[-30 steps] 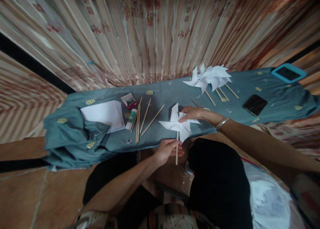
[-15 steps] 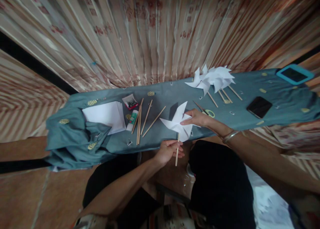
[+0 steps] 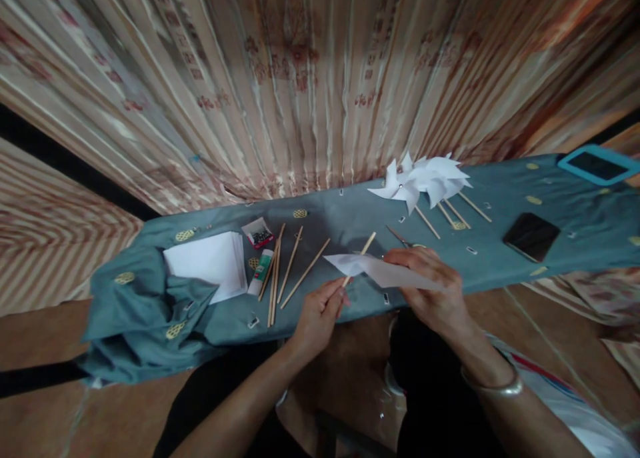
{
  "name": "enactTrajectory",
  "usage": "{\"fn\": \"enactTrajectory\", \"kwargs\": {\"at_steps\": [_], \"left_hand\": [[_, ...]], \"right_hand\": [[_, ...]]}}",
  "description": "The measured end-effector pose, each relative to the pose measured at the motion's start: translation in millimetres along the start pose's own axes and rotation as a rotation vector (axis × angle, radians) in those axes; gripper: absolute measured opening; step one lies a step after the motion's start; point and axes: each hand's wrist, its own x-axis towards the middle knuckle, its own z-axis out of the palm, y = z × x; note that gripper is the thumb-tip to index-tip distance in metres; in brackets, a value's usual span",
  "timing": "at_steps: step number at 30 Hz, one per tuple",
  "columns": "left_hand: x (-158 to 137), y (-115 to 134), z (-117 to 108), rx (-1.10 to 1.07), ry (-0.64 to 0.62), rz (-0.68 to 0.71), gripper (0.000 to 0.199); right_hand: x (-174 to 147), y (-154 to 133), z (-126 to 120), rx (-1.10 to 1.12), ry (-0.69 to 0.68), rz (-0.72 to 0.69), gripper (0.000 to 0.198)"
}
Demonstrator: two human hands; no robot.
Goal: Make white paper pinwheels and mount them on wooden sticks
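A white paper pinwheel [image 3: 380,270] is held over the near edge of the cloth-covered table, turned nearly edge-on to me. My right hand [image 3: 433,288] is closed on its paper blades from the right. A thin wooden stick [image 3: 369,243] crosses behind the paper, slanting up to the right. Its lower part is pinched in the fingers of my left hand [image 3: 323,311]. The spot where stick and paper meet is partly hidden. Just beyond my right hand lie scissors [image 3: 397,237], their handles mostly covered by it.
Finished-looking pinwheels [image 3: 425,181] lie overlapping at the back right. Left of centre are several loose sticks [image 3: 291,265], a glue stick [image 3: 260,271], a small box of pins [image 3: 258,233] and stacked white paper [image 3: 210,265]. Rightward lie a dark phone [image 3: 531,236] and a blue-framed tablet [image 3: 597,165].
The pinwheel has turned from facing me to nearly edge-on, and its stick now tilts up and right behind the paper. My right hand has turned over, gripping the blades. The view has shifted slightly.
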Motion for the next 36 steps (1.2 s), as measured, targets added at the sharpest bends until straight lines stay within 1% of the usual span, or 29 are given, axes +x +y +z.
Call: {"fn": "enactTrajectory", "kwargs": {"at_steps": [2, 5, 8, 12, 15, 18, 21, 24, 29, 33, 36], "left_hand": [[0, 5, 2, -0.029, 0.009, -0.037, 0.042], [0, 7, 6, -0.104, 0.006, -0.09, 0.051], [-1, 8, 9, -0.149, -0.024, -0.147, 0.052], [-2, 15, 12, -0.154, -0.072, -0.216, 0.05], [-1, 22, 14, -0.139, -0.112, -0.206, 0.048], [-1, 26, 16, -0.113, -0.163, -0.18, 0.051], [-2, 23, 16, -0.119, -0.2, -0.184, 0.051], [-3, 20, 17, -0.133, -0.228, -0.194, 0.05], [-5, 21, 16, -0.138, -0.243, -0.185, 0.049], [-6, 18, 13, -0.095, -0.274, -0.176, 0.051], [-6, 15, 11, -0.067, -0.273, -0.171, 0.051]], "right_hand": [[4, 0, -2, -0.028, 0.029, -0.044, 0.018], [3, -1, -4, -0.026, 0.058, -0.056, 0.02], [-3, 0, -7, 0.0, 0.056, -0.049, 0.021], [-11, 2, -10, 0.04, 0.044, -0.008, 0.022], [-12, 1, -14, 0.038, 0.034, 0.012, 0.022], [-12, 0, -19, 0.03, 0.03, 0.025, 0.022], [-12, -2, -22, 0.041, 0.027, 0.048, 0.022], [-13, -1, -22, 0.059, 0.033, 0.042, 0.024], [-14, 0, -19, 0.061, 0.067, 0.041, 0.028], [-12, -1, -19, 0.044, 0.06, 0.051, 0.026], [-12, -2, -20, 0.036, 0.061, 0.042, 0.025]]}}
